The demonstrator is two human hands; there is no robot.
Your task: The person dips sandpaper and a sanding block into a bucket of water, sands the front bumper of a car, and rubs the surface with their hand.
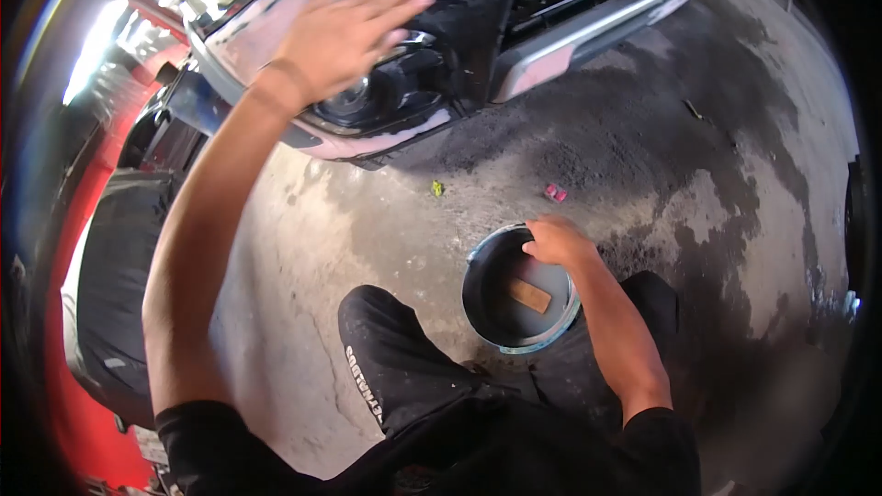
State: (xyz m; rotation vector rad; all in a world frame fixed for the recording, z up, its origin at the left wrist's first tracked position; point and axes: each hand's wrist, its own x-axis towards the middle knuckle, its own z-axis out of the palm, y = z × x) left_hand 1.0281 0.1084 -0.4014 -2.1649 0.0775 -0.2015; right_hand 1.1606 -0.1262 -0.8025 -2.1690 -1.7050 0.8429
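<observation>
Black shirt (496, 464), short sleeves: left sleeve (207, 450) and right sleeve (657, 445) both end above the elbow, forearms bare. Faint mark on the shirt front, too dim to read. Black trousers (427, 367), loose cut, small pale specks. White block lettering (364, 382) runs along outer left thigh, not fully legible. Left hand (344, 32) and right hand (556, 241) ungloved. Thin dark line round left wrist, band or crease, can't tell.

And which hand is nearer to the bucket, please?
Right. The right hand is on the rim of the bucket; the left hand is farther forward, over the front of the car.
</observation>
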